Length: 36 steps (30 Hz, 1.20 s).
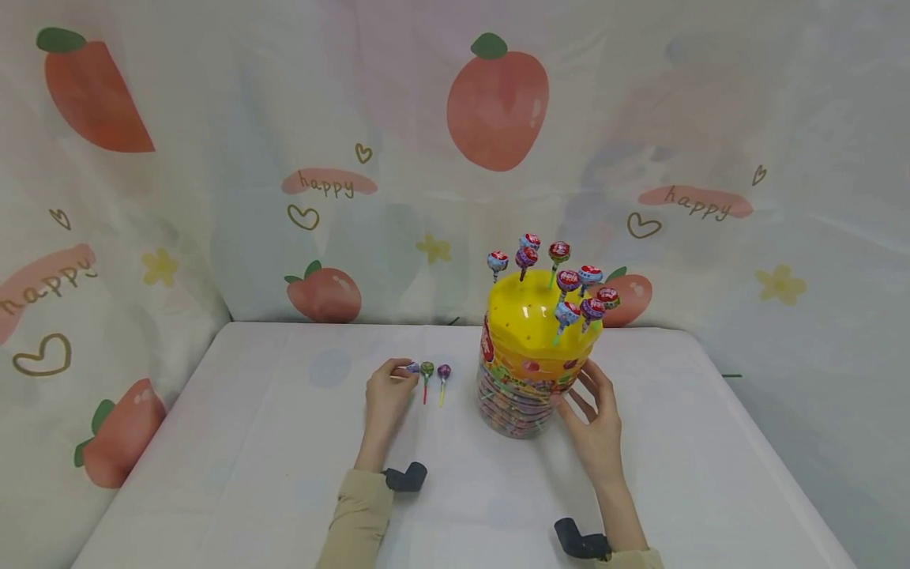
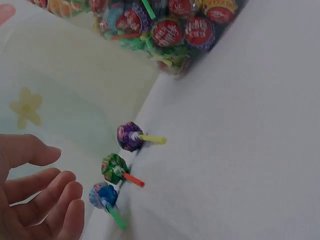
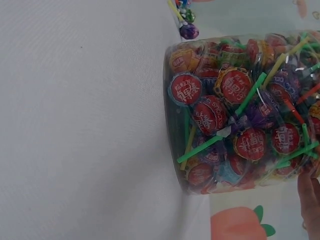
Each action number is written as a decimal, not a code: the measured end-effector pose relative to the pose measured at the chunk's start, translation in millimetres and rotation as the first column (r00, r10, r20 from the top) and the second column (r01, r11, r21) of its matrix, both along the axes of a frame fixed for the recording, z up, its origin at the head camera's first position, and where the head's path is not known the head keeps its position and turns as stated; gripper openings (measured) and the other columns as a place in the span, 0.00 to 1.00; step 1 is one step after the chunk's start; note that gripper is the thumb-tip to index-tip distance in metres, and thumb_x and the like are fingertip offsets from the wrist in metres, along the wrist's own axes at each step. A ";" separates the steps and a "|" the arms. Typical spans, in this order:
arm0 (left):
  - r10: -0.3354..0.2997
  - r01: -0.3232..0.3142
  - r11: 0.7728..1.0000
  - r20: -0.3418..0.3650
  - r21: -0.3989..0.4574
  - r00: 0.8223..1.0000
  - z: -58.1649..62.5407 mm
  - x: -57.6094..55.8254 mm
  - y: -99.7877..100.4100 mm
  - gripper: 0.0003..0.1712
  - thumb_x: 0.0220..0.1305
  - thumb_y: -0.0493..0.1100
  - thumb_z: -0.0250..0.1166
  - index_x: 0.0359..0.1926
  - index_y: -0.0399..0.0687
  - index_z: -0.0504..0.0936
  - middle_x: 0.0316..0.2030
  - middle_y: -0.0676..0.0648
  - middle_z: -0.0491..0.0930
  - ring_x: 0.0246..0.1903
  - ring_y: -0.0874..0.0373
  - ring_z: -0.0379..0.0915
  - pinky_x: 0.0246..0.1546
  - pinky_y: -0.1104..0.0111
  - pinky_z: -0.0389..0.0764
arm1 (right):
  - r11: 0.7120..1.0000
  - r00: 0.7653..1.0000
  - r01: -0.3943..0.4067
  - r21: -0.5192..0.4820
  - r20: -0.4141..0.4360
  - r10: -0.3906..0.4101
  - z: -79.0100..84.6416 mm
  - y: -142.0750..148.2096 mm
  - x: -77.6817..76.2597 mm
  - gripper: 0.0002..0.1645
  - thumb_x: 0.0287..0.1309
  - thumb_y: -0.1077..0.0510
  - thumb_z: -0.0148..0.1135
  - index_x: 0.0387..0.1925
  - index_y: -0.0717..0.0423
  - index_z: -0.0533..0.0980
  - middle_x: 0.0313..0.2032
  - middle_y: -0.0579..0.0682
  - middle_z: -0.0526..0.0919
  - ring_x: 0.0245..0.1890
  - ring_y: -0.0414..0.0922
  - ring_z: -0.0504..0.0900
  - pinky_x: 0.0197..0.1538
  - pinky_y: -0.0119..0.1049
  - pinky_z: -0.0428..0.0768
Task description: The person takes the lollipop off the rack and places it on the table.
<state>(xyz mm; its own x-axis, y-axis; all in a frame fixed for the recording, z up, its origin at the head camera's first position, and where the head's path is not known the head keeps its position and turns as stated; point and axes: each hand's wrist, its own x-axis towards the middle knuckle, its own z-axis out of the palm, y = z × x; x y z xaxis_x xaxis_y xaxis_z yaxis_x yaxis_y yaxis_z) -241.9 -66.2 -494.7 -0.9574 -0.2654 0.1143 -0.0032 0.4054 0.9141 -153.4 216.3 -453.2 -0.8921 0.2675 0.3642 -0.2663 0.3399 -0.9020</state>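
On the table, three wrapped lollipops lie side by side: a blue one with a green stick (image 2: 103, 196), a green one with a red stick (image 1: 426, 369) and a purple one with a yellow stick (image 1: 444, 371). My left hand (image 1: 389, 395) is just left of the blue lollipop; in the left wrist view its loosely bent fingers are beside it, with a gap. A clear jar full of lollipops (image 1: 517, 405) stands upright to the right, under a yellow lid (image 1: 522, 316). Spread fingers of my right hand (image 1: 596, 427) touch the jar's right side.
Several lollipops, among them a red-and-green one (image 1: 559, 252), stand by their sticks in the lid, mostly at its back and right. Small holes dot the lid. The white-covered table (image 1: 284, 474) meets a printed cloth backdrop (image 1: 398, 95) behind.
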 end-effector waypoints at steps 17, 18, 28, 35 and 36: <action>-0.153 0.166 0.985 -0.204 0.048 0.967 48.9 29.6 36.6 0.15 0.55 0.35 0.68 0.46 0.45 0.83 0.33 0.46 0.85 0.33 0.56 0.81 0.32 0.73 0.79 | 1.000 1.000 -0.010 -0.011 -0.004 0.010 0.9 0.5 1.3 0.44 0.56 0.68 0.65 0.70 0.50 0.58 0.67 0.46 0.64 0.62 0.28 0.64 0.59 0.17 0.69; -0.160 0.175 0.983 -0.222 0.053 0.962 52.2 31.7 37.9 0.15 0.55 0.35 0.68 0.46 0.45 0.83 0.33 0.45 0.85 0.33 0.56 0.81 0.32 0.74 0.80 | 1.000 1.000 -0.014 -0.013 -0.004 0.014 1.0 0.7 1.5 0.43 0.56 0.67 0.65 0.70 0.50 0.58 0.67 0.46 0.64 0.62 0.28 0.64 0.59 0.17 0.69; -0.181 0.215 0.974 -0.326 0.072 0.928 93.8 55.6 49.7 0.16 0.58 0.37 0.68 0.49 0.47 0.82 0.36 0.46 0.84 0.35 0.54 0.81 0.36 0.73 0.81 | 1.000 1.000 -0.007 -0.002 0.010 0.007 -0.2 0.7 -0.9 0.45 0.55 0.67 0.66 0.71 0.50 0.57 0.68 0.48 0.63 0.63 0.28 0.63 0.59 0.18 0.69; -0.209 0.249 0.968 -0.451 0.030 0.867 121.6 65.7 62.7 0.18 0.57 0.35 0.68 0.50 0.43 0.81 0.38 0.44 0.83 0.36 0.53 0.82 0.36 0.66 0.84 | 1.000 1.000 0.004 0.003 0.014 -0.004 -0.1 0.5 -0.1 0.45 0.54 0.67 0.66 0.71 0.51 0.57 0.68 0.48 0.64 0.62 0.27 0.63 0.59 0.18 0.69; -0.213 0.252 0.968 -0.464 0.021 0.860 124.9 66.6 64.7 0.18 0.57 0.36 0.68 0.50 0.43 0.81 0.38 0.44 0.83 0.36 0.54 0.82 0.36 0.66 0.84 | 1.000 1.000 0.004 0.001 0.012 -0.004 0.2 0.3 0.3 0.45 0.54 0.67 0.66 0.71 0.51 0.57 0.68 0.48 0.64 0.62 0.27 0.63 0.59 0.18 0.69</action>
